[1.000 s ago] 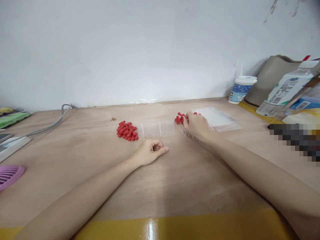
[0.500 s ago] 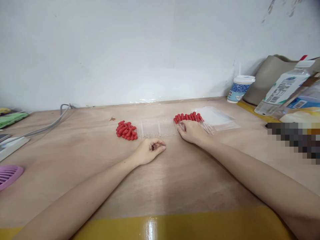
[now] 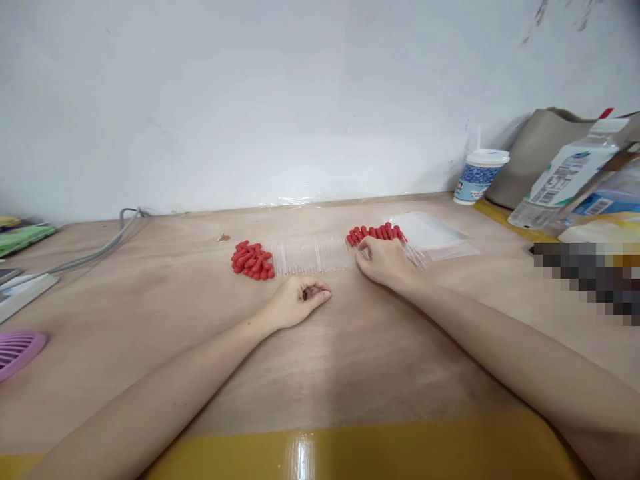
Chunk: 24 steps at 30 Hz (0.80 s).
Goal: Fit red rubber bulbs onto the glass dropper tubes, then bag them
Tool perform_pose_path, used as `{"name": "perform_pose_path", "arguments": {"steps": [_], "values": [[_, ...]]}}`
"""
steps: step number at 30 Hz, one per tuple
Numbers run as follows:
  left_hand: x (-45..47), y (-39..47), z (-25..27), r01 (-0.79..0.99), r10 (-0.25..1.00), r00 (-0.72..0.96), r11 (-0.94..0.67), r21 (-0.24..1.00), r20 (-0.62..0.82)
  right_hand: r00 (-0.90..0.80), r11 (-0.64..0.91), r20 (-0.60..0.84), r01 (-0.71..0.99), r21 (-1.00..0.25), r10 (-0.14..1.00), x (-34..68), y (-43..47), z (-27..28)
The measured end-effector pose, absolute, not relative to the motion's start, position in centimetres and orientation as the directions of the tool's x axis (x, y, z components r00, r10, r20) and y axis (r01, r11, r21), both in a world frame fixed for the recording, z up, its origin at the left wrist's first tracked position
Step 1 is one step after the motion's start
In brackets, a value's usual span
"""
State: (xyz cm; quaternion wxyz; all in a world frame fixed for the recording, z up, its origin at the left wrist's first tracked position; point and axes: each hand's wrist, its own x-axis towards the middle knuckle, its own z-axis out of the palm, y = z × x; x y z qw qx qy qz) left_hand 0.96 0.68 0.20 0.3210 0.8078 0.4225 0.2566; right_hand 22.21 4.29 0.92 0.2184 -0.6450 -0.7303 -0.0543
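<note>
My left hand (image 3: 296, 301) rests on the table with its fingers curled and the thumb tip close to them; no object shows in it. Just behind it lies a row of thin clear dropper tubes (image 3: 310, 257). A heap of red rubber bulbs (image 3: 251, 261) sits at the left end of that row. On the right, my right hand (image 3: 384, 261) lies over droppers with red bulbs (image 3: 377, 232), covering part of their clear stems. Its fingers are bent toward the thumb, and what lies between them is hidden.
Clear plastic bags (image 3: 430, 233) lie behind my right hand. Farther right stand a paper cup with a straw (image 3: 481, 177), a plastic bottle (image 3: 565, 177) and a grey-brown container (image 3: 525, 157). A grey cable (image 3: 107, 247) and a purple slatted object (image 3: 20, 350) are at left.
The view has shifted very slightly. My right hand's fingers have moved a little over the droppers; my left hand stays where it was.
</note>
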Motion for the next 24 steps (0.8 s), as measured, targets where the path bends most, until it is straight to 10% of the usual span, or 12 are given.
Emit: {"name": "perform_pose_path", "arguments": {"steps": [15, 24], "values": [[1.2, 0.2, 0.2, 0.431, 0.871, 0.410, -0.448, 0.783, 0.272, -0.021, 0.024, 0.071, 0.999, -0.038, 0.997, 19.0, 5.3, 2.9], [-6.5, 7.9, 6.2, 0.597, 0.850, -0.197, -0.291, 0.748, 0.488, -0.242, 0.234, -0.040, 0.962, -0.141, 0.969, 23.4, 1.2, 3.1]]}}
